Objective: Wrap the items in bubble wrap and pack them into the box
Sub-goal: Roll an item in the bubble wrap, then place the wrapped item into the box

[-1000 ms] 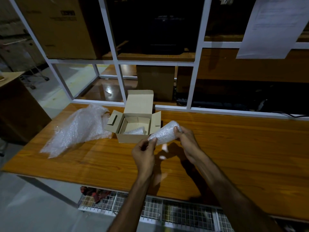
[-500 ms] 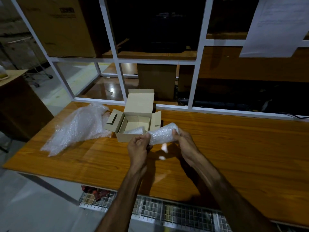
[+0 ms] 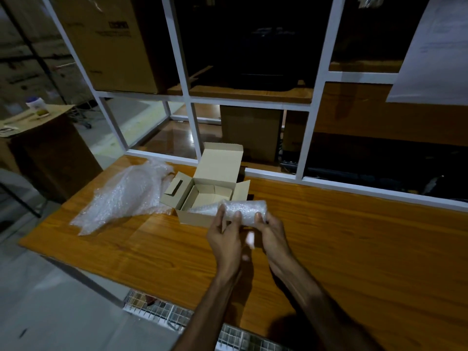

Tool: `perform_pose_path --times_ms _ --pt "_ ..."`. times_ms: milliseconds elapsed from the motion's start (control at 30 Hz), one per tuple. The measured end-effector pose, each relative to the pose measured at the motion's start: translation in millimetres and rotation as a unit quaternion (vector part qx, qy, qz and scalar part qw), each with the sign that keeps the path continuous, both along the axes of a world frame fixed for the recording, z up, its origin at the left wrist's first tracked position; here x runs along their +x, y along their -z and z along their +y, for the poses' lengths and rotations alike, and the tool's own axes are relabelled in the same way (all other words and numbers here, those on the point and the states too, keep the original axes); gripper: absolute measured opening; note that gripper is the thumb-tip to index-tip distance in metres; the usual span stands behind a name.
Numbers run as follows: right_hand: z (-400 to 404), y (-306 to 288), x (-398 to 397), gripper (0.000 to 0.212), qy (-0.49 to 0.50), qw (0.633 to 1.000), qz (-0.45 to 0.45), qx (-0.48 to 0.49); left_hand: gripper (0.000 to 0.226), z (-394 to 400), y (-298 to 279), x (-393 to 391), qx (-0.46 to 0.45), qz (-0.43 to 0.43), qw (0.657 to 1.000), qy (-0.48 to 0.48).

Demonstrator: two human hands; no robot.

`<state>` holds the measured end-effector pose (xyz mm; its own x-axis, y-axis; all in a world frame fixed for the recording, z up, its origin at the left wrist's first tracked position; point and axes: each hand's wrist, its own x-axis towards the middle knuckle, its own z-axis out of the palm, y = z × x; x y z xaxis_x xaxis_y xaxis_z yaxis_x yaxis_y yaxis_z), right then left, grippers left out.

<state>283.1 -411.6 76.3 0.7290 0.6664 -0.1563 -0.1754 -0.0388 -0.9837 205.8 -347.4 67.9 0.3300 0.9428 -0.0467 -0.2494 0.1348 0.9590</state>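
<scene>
A roll-shaped bundle wrapped in bubble wrap [image 3: 247, 210] is held level just above the table, at the front right corner of the small open cardboard box [image 3: 202, 216]. My left hand [image 3: 225, 239] grips its left end. My right hand [image 3: 272, 233] grips its right end from below. Inside the box lies another bubble-wrapped bundle [image 3: 203, 209] against the front wall. The box's lid stands up at the back and its side flaps are spread.
A loose heap of bubble wrap [image 3: 126, 196] lies left of the box on the wooden table [image 3: 354, 239]. A white metal frame [image 3: 307, 138] runs along the table's back edge, with cardboard boxes behind it. A wire rack shows below the front edge.
Both hands have turned the wrapped bundle level and carried it slightly toward the box. The camera has dipped and moved closer.
</scene>
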Motion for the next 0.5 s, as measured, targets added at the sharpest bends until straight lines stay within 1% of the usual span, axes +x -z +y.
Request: perform_pose_path --times_ms 67,167,267,367,433,500 --pt "0 3 -2 0.024 -0.012 1.0 -0.009 0.005 0.058 -2 -4 6 -0.01 -0.006 1.0 -0.015" --pt "2 11 2 0.023 -0.041 0.998 -0.036 0.01 0.055 1 -7 14 -0.035 -0.008 0.999 -0.041" --pt "5 16 7 0.031 -0.092 0.995 -0.039 0.011 0.058 9 -3 18 -0.03 0.014 0.998 -0.051" --pt "10 21 14 0.034 -0.118 0.991 -0.066 -0.006 0.055 19 -2 20 -0.03 0.018 0.998 -0.055" --pt "16 21 17 0.034 -0.119 0.987 -0.099 -0.033 0.058 28 0 21 -0.064 -0.007 0.997 -0.051" --pt "20 16 19 0.034 -0.07 0.982 -0.158 -0.073 0.056 39 0 21 -0.09 -0.03 0.995 -0.037"
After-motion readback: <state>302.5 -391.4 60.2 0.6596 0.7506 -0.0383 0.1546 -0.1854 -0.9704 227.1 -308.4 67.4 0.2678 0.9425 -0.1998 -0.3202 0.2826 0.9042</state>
